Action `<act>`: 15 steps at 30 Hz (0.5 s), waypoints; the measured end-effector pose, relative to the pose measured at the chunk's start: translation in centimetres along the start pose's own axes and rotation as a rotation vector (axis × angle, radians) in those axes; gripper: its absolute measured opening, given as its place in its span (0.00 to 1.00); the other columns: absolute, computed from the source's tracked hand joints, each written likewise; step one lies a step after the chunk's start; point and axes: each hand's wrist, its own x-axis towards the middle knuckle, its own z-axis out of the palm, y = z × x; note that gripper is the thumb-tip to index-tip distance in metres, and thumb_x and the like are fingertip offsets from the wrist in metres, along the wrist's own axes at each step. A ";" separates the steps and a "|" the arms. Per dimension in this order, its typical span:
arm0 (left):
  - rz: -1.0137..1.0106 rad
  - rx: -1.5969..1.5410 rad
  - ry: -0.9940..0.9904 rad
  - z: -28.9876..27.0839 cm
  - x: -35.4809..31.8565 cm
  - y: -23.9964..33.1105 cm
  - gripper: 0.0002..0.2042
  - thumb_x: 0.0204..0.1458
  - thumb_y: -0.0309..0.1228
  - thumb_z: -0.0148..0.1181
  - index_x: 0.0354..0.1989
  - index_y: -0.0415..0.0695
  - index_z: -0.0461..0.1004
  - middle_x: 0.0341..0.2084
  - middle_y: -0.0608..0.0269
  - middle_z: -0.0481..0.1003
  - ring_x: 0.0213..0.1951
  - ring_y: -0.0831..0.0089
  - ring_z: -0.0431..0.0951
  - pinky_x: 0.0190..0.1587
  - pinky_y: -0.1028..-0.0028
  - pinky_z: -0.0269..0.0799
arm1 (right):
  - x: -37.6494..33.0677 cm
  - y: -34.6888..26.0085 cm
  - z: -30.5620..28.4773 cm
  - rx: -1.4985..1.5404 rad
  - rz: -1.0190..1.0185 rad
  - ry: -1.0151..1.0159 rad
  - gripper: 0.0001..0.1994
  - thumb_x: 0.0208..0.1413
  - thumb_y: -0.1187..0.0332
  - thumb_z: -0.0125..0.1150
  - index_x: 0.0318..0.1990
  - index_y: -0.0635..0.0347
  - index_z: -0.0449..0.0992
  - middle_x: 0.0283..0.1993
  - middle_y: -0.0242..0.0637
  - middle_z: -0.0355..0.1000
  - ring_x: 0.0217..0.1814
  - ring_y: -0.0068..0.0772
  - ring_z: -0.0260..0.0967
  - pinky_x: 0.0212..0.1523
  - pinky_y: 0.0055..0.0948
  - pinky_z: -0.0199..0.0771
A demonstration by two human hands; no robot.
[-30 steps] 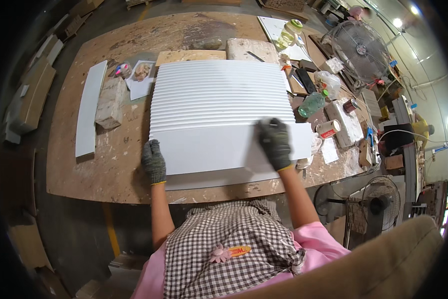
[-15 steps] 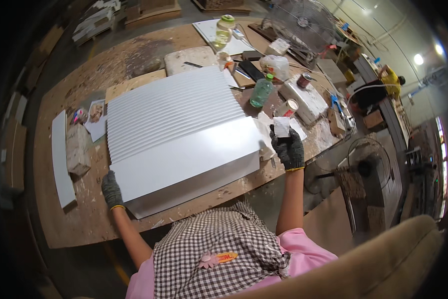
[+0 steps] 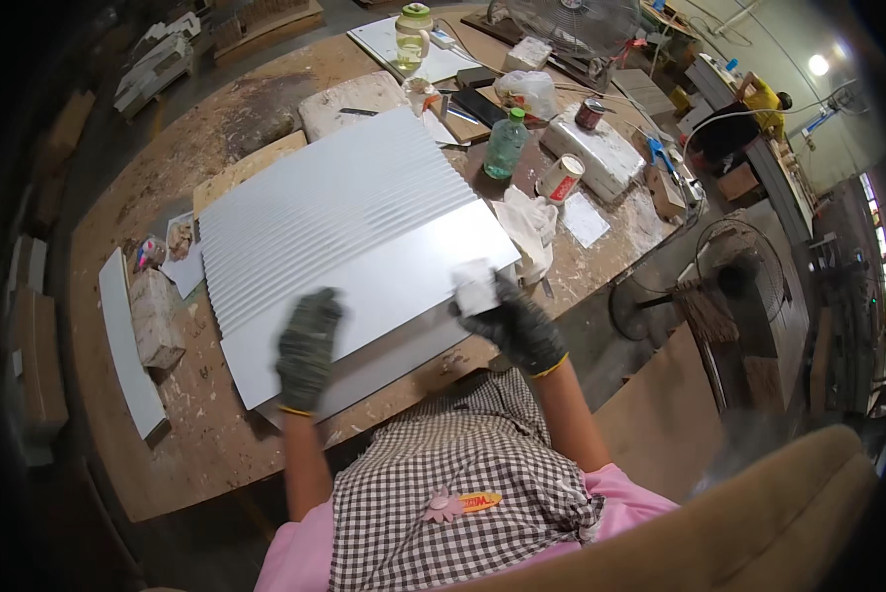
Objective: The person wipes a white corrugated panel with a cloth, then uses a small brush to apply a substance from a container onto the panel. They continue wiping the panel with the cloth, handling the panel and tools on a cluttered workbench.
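A white panel (image 3: 384,261) with a ribbed far part and a smooth near strip lies on the workbench, raised on a box-like body. My right hand (image 3: 517,326), in a dark knit glove, pinches a small folded white sheet (image 3: 475,286) at the panel's near right corner. I cannot tell whether the sheet is paper or sandpaper. Over the near left part of the smooth strip hovers my left hand (image 3: 310,345), gloved alike and smeared by motion. It shows nothing held, and its fingers are unclear.
Right of the panel are a crumpled white cloth (image 3: 527,232), a can (image 3: 561,180), a green bottle (image 3: 505,146) and a wrapped white block (image 3: 591,150). On the left lie a narrow white board (image 3: 132,345) and another block (image 3: 157,321). A fan (image 3: 571,25) stands at the back.
My left hand has left the panel's left corner and moved right, over its surface. My right hand has brought the white sheet left and nearer, to the panel's edge. The view has shifted slightly.
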 end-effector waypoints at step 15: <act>-0.043 0.562 0.150 22.2 6.9 -0.9 0.42 0.43 0.34 0.71 0.65 0.36 0.53 0.50 0.45 0.71 0.50 0.57 0.75 0.51 0.67 0.73 | 3.8 -7.6 -10.0 -1.286 -0.560 -0.471 0.18 0.60 0.62 0.56 0.53 0.64 0.69 0.55 0.37 0.66 0.54 0.29 0.68 0.53 0.30 0.72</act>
